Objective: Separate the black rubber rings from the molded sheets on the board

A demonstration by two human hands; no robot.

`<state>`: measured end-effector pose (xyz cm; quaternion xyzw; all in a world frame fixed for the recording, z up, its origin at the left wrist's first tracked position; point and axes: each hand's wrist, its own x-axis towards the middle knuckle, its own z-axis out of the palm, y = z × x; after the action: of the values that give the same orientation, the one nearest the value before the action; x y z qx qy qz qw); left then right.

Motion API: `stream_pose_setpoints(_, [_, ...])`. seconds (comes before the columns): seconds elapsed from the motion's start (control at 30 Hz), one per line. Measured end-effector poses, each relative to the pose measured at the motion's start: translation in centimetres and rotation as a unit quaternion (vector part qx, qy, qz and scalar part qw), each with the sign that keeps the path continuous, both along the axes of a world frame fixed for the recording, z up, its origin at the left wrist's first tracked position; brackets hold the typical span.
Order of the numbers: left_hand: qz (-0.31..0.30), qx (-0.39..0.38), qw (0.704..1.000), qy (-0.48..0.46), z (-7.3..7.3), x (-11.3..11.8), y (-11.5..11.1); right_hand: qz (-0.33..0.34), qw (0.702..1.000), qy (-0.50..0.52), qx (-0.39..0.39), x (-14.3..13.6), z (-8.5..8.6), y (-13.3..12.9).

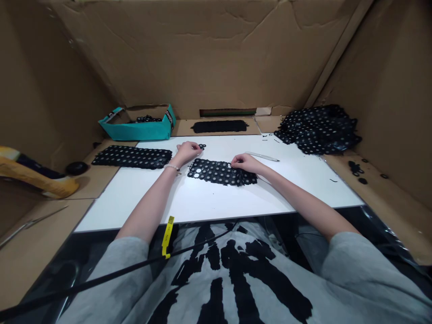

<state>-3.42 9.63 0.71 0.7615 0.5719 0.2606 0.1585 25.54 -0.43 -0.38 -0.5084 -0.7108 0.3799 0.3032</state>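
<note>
A black sheet with rows of round holes lies on the white board in front of me. My right hand rests at its upper right edge, fingers pinched on the sheet. Beyond the sheet's upper left corner is my left hand, its fingertips together beside a few small black rings; whether it grips one is too small to tell. A grey pen-like tool lies to the right of the sheet, behind my right hand.
Another perforated black sheet lies left. A teal box holds black pieces. At the back is a black strip; a heap of perforated sheets sits right. Tweezers and a yellow-black object are far left. Cardboard walls surround the board.
</note>
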Motion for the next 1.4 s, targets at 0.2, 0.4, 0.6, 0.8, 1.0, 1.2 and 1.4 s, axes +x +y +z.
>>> stream_pose_setpoints(0.2, [-0.033,0.014,0.998,0.044,-0.1,0.3,-0.8,0.002,1.0,0.0,-0.002,0.0,0.1,-0.1])
stream_pose_setpoints(0.4, [-0.01,0.045,0.999,0.028,0.4,0.5,-1.0,0.005,1.0,-0.007,0.005,0.0,0.1,0.0])
stream_pose_setpoints(0.6, [-0.261,-0.084,0.962,-0.02,1.7,3.1,-2.6,0.028,0.998,0.011,0.051,0.2,0.4,0.3])
stream_pose_setpoints(0.8, [-0.348,-0.143,0.925,-0.051,1.6,5.2,-3.8,-0.005,0.998,-0.015,0.067,-0.4,0.6,-0.1])
stream_pose_setpoints(1.0, [-0.298,-0.037,0.952,-0.053,1.8,5.5,-4.3,-0.001,0.998,-0.027,0.06,-1.3,-0.2,-0.2])
stream_pose_setpoints(1.2, [-0.266,-0.029,0.963,0.007,2.3,6.2,-5.5,0.008,0.998,0.03,0.054,-1.3,-0.5,-0.1])
stream_pose_setpoints(1.4, [-0.256,-0.062,0.965,-0.013,2.4,6.9,-5.9,-0.003,0.999,0.012,0.052,-1.2,-0.6,-0.1])
